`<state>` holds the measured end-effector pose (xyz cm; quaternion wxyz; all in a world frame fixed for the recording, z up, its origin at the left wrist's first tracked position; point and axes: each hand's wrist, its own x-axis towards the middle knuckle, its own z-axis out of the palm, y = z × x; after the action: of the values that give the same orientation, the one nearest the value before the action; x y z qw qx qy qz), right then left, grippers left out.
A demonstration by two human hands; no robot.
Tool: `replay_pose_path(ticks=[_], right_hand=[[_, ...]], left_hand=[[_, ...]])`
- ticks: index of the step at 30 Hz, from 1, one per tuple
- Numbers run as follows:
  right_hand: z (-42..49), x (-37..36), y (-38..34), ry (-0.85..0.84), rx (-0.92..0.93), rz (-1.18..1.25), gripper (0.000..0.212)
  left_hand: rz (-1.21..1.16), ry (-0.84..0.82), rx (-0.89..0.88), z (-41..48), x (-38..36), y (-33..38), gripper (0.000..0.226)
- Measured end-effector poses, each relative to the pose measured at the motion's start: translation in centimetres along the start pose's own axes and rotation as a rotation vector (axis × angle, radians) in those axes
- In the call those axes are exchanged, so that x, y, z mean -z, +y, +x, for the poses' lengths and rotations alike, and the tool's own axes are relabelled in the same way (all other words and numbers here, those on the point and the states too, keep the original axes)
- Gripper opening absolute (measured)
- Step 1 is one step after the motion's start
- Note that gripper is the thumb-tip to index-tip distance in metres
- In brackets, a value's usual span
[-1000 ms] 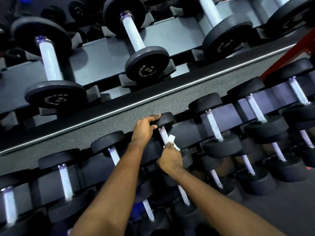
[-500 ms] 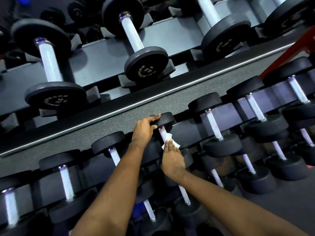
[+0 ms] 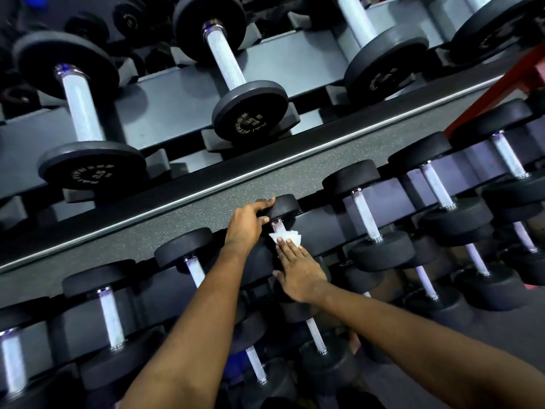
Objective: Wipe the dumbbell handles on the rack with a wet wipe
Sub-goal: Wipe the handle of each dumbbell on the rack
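Note:
A small black dumbbell (image 3: 285, 206) lies on the middle tier of the rack (image 3: 182, 219). My left hand (image 3: 246, 225) grips its far black head, fingers curled over the top. The silver handle (image 3: 277, 226) shows just below that head. A folded white wet wipe (image 3: 284, 236) lies on the handle, and my right hand (image 3: 298, 268) presses it down with straight fingers. The lower part of the handle is hidden under my right hand.
More dumbbells line the same tier left (image 3: 194, 270) and right (image 3: 365, 215). Larger dumbbells (image 3: 233, 81) sit on the grey upper shelf. Smaller ones (image 3: 315, 335) fill the tier below my arms. A red frame bar (image 3: 498, 90) stands at the upper right.
My right hand has slid up the handle toward the far head, its fingers straightening flat over the wipe. My left hand stays on the dumbbell head.

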<state>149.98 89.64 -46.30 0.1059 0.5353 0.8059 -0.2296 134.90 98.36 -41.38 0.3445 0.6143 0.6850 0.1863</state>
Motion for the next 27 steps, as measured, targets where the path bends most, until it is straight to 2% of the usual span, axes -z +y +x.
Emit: replay_pose_path(ticks=[3,8,13,18,23,27], right_hand=[[1.1,1.0,1.1,0.009,0.062,-0.036,0.069],[0.2,1.0,1.6,-0.122,0.153,-0.216,0.068],[2.3,3.5,2.2,-0.066,0.193,-0.273,0.066],[1.7,2.9,2.0,-0.275,0.310,-0.370,0.069],[3.2,3.9,2.0,-0.104,0.271,-0.397,0.068],[2.8,3.0,1.7,-0.327,0.337,-0.464,0.071]], left_hand=[[0.013,0.004,-0.007,0.0,0.1,0.1,0.051],[0.004,0.010,-0.001,-0.2,0.0,0.1,0.053],[0.005,0.003,-0.007,-0.1,0.0,0.0,0.052],[0.000,0.002,-0.001,0.1,-0.1,0.0,0.053],[0.005,0.000,0.005,0.1,-0.2,-0.3,0.054],[-0.024,0.000,0.009,0.3,-0.2,-0.4,0.056]])
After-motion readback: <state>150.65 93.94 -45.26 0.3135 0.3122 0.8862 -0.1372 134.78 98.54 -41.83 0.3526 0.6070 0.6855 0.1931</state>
